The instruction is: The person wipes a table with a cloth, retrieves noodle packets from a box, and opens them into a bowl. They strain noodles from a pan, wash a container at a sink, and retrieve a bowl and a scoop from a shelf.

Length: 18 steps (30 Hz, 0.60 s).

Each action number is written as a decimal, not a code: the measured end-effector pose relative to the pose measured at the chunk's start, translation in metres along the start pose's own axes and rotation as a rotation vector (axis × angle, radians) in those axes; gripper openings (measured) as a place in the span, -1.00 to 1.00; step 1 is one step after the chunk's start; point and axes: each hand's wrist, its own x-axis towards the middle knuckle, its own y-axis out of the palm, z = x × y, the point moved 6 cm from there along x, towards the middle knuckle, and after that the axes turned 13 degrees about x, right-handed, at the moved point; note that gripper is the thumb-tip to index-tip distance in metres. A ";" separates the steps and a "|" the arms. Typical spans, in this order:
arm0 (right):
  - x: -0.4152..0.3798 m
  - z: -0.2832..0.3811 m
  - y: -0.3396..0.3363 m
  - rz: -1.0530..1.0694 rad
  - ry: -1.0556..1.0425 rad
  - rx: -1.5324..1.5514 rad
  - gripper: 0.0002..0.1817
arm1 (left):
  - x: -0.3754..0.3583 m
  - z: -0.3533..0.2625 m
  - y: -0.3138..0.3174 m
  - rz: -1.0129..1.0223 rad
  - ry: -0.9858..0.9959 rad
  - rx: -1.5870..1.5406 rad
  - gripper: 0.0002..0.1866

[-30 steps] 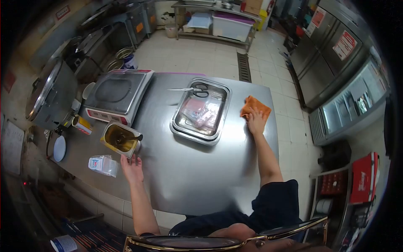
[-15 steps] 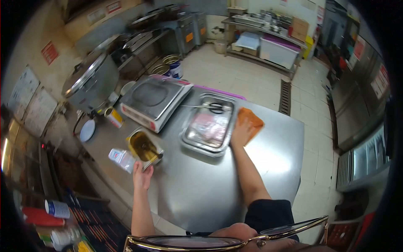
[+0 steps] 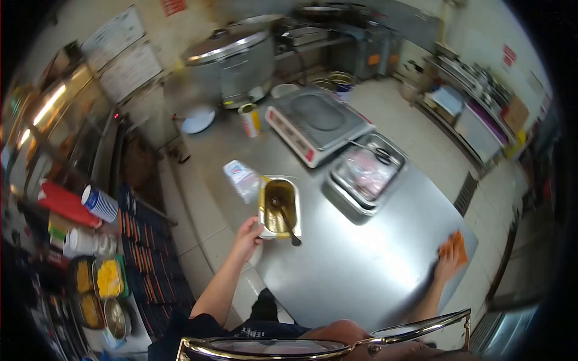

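Observation:
My left hand grips the near left corner of a rectangular metal container. Dark yellow-brown liquid coats its inside, and a ladle leans in it, its dark handle over the near rim. Just beyond my left hand lies a clear plastic pack with a blue and red label. My right hand presses on an orange cloth near the right edge of the steel table; its fingers are partly blurred. Between the hands, farther back, a metal tray holds a plastic-wrapped pink item and black-handled scissors.
An induction cooker stands behind the tray, with a yellow can and white plate to its left. A large steel pot is at the back. On the left, a side counter bears stacked cups and a yellow-filled tub.
The view has turned left. My right hand has slid the orange cloth away from the tray, toward the table's near right edge. My left hand keeps hold of the metal container.

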 end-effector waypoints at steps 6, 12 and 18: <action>-0.154 -0.175 0.076 -0.527 0.228 -1.611 -0.29 | -0.033 -0.014 -0.085 0.203 0.046 0.047 -0.88; -0.116 -0.474 0.138 0.213 0.313 -2.330 -0.54 | -0.065 -0.053 -0.195 0.223 0.022 0.001 -0.89; 0.022 -0.563 0.049 -0.017 0.100 -2.541 -0.43 | -0.080 -0.077 -0.282 0.041 0.106 0.095 -0.91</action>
